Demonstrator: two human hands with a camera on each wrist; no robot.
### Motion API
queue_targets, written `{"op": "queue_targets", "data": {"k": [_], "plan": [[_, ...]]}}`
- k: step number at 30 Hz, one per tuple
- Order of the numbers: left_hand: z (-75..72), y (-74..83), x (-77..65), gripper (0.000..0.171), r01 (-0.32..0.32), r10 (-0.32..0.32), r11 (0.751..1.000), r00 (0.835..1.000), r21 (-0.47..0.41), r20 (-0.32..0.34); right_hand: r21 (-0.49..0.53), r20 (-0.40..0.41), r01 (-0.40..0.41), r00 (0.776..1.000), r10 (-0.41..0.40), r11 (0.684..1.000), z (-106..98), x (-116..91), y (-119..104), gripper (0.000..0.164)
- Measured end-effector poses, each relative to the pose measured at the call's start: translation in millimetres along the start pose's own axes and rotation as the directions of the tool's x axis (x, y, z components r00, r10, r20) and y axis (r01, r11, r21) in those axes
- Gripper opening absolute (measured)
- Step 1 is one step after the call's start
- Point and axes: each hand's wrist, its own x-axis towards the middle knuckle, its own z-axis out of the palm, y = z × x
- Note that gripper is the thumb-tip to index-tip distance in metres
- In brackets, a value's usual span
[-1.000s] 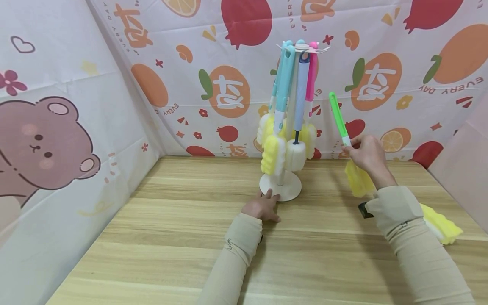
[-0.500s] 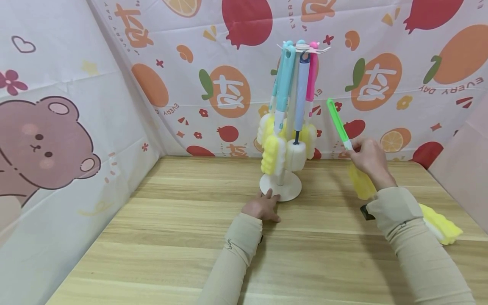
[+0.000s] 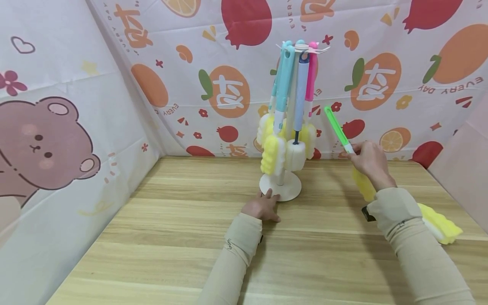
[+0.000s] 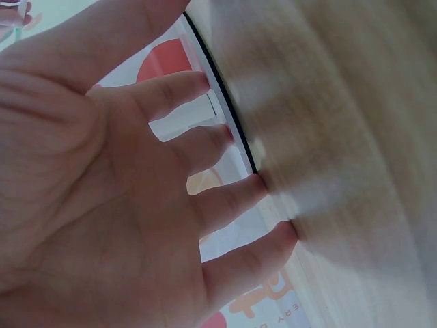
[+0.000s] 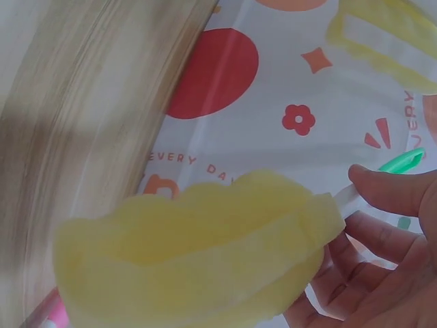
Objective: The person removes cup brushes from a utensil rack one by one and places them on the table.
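My right hand (image 3: 370, 162) pinches a sponge bottle brush by the white neck below its green handle (image 3: 337, 126). The handle leans up and left, to the right of the brush stand. Its yellow sponge head (image 5: 198, 249) fills the lower middle of the right wrist view; in the head view my hand partly covers it. My left hand (image 3: 262, 206) lies with fingers spread at the front of the stand's round white base (image 3: 290, 190). In the left wrist view, fingertips (image 4: 278, 236) touch the base's edge and the tabletop.
Several brushes hang on the white stand, among them a turquoise-handled brush (image 3: 285, 84), a lilac-handled brush (image 3: 301, 93) and a pink-handled one (image 3: 311, 76). Another yellow and white sponge brush (image 3: 442, 224) lies on the wooden table (image 3: 160, 237), partly behind my right forearm. Printed cloth (image 3: 152, 127) encloses the table.
The green handle's tip has dropped and shifted slightly left, while my right hand moved a little down and right. My left hand and the stand have stayed put.
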Motion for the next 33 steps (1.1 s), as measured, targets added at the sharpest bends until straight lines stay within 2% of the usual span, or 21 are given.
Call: {"op": "queue_targets", "data": {"k": [16,24,33], "plan": [[-0.8,0.5,-1.8,0.072,-0.011,0.011,1.000,1.000,0.011,-0.013,-0.035,-0.001,0.012,1.000,-0.012,0.999,3.5,-0.7,8.6,0.024],[-1.2,1.0,-1.0,0.072,-0.005,0.005,1.000,1.000,0.013,-0.004,-0.069,0.042,-0.009,0.999,0.012,0.998,4.3,-1.8,13.1,0.026],[-1.1,1.4,-2.6,0.071,0.002,-0.002,1.000,1.000,-0.007,0.005,-0.077,0.063,0.002,0.998,0.003,0.997,6.9,-3.4,19.2,0.023]]}}
